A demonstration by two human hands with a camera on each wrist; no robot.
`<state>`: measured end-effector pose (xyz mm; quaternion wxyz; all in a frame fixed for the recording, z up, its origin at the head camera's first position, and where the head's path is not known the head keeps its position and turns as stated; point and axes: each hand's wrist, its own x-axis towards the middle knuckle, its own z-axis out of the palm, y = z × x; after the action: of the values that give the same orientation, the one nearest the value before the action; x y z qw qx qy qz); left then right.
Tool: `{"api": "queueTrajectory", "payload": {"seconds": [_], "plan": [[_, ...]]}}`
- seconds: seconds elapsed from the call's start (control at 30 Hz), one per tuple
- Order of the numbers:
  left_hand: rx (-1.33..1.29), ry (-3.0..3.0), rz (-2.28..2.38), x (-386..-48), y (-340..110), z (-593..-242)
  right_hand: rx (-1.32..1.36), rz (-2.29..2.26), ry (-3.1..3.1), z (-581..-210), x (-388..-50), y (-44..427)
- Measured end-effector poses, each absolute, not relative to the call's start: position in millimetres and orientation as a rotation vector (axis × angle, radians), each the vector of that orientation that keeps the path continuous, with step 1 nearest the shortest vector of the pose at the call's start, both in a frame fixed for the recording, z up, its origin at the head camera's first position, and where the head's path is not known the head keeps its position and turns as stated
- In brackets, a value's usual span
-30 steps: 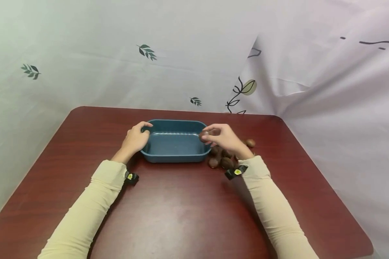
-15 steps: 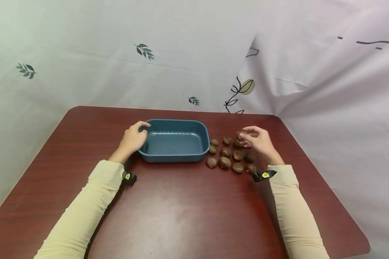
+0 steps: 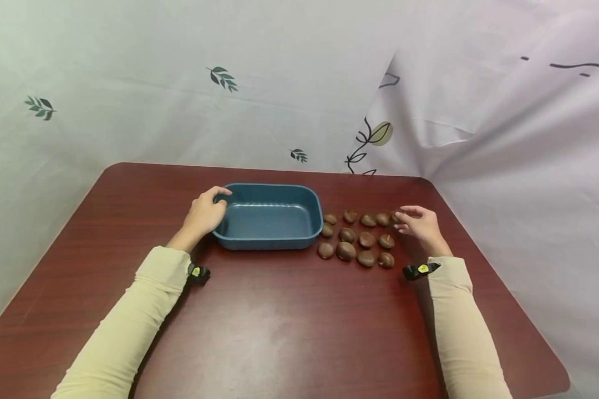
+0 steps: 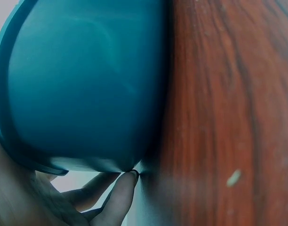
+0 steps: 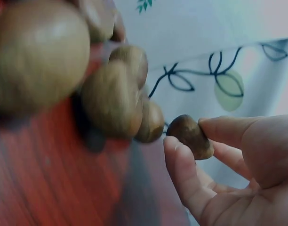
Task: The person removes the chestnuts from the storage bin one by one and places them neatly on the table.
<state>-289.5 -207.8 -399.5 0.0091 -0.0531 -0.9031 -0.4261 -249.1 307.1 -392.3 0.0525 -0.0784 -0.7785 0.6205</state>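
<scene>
A deep blue rectangular tub [image 3: 267,244] sits on the table, its inside bare. My left hand [image 3: 203,215] grips its left end, fingers curled over the rim; the left wrist view shows fingertips against the outer wall [image 4: 87,94]. Between thumb and fingers, my right hand [image 3: 420,226] pinches a brown chestnut [image 5: 188,136] at the right end of the back row. Several other chestnuts [image 3: 346,251] lie right of the tub in three rough rows. Whether the pinched chestnut touches the table I cannot tell.
The dark red wooden table [image 3: 279,321] has rounded corners, and its right edge slopes past my right hand. A pale cloth [image 3: 259,122] with leaf prints hangs behind it. The nearest chestnuts lie close against the tub's right end.
My right hand has moved right with a chestnut, from above the tub's right rim, past the group, to the back row's right end. The left hand stays on the tub.
</scene>
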Motion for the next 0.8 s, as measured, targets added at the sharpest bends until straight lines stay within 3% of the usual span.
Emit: {"api": "queueTrajectory", "payload": {"seconds": [0.8], "plan": [[-0.137,-2.832,-1.307,-289.0,-206.5,-398.8,-0.441,1.747,-2.465,-408.8,-261.4,316.0]]}}
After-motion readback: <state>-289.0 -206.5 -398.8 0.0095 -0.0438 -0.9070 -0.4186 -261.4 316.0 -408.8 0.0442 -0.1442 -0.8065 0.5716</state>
